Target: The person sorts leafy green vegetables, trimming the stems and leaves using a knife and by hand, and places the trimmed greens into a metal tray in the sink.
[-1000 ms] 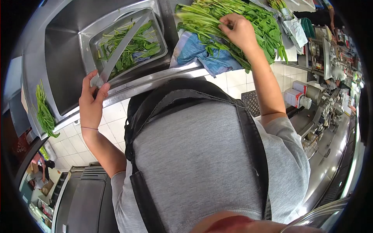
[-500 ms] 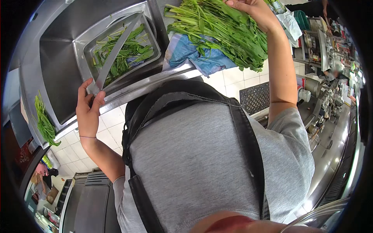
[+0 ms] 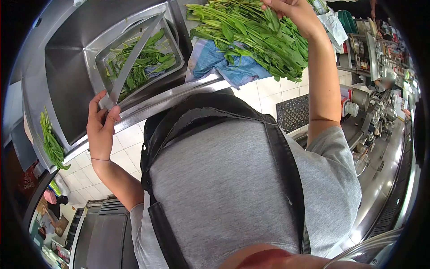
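Observation:
My left hand (image 3: pixel 101 127) is at the sink's front rim, thumb and fingers apart, near the lower end of a flat metal bar (image 3: pixel 138 56) that lies across the sink. Below the bar, a metal tray (image 3: pixel 181 58) in the sink (image 3: pixel 67 85) holds loose green leaves and stems (image 3: pixel 154 58). At the top of the view, my right hand (image 3: pixel 295 15) has its fingertips closed on a leafy stem over a large pile of leafy greens (image 3: pixel 251 33). The pile rests on a blue sack (image 3: pixel 210 58); the fingertips are partly cut off by the frame edge.
A small bunch of greens (image 3: pixel 51 141) lies on the sink's left ledge, overhanging its edge. At right, a counter carries pots and utensils (image 3: pixel 358 98). A black perforated mat (image 3: pixel 293 112) is on the tiled floor. Other people are partly visible at far left and right.
My right hand has shifted slightly, and a leaf now stands up just below its fingers. My left hand stays nearly in place by the bar.

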The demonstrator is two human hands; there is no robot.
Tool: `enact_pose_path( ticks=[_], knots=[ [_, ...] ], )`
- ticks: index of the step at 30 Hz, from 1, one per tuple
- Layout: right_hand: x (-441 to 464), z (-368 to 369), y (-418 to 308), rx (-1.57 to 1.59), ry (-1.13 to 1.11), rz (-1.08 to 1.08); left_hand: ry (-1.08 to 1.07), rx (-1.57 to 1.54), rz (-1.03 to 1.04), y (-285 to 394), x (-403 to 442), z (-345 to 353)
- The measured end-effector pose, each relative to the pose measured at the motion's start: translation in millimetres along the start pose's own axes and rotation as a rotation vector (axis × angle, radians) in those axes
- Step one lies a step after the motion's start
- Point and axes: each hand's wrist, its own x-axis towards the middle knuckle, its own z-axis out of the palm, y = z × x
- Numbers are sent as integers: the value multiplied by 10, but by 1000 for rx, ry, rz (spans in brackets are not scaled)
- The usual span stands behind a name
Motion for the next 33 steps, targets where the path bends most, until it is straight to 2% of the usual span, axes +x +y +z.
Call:
enact_pose_path(
  ticks=[4,7,10,13,16,17,20,23,29,33],
  knots=[
    [-50,413,-452,74,-47,-164,38,-89,30,23,2,-34],
    [50,681,-448,-28,-207,-361,131,-164,67,-19,-11,-170],
    [220,709,-279,-273,34,-302,217,-206,82,-49,-53,-246],
    [444,830,-146,-818,-50,-107,227,-239,103,-56,-33,-211],
    [672,1127,391,-819,114,-225,161,-298,109,85,29,-32],
    [741,1194,517,-887,222,-342,133,-332,118,106,77,39],
    [852,1279,611,-944,263,-334,19,-407,142,275,188,236],
    [825,1206,512,-708,216,-217,-70,-519,135,353,355,441],
    [607,1035,405,-116,102,-184,-324,-790,232,578,693,875],
    [388,1040,262,225,-4,-121,-452,-814,298,832,894,1126]
  ],
)
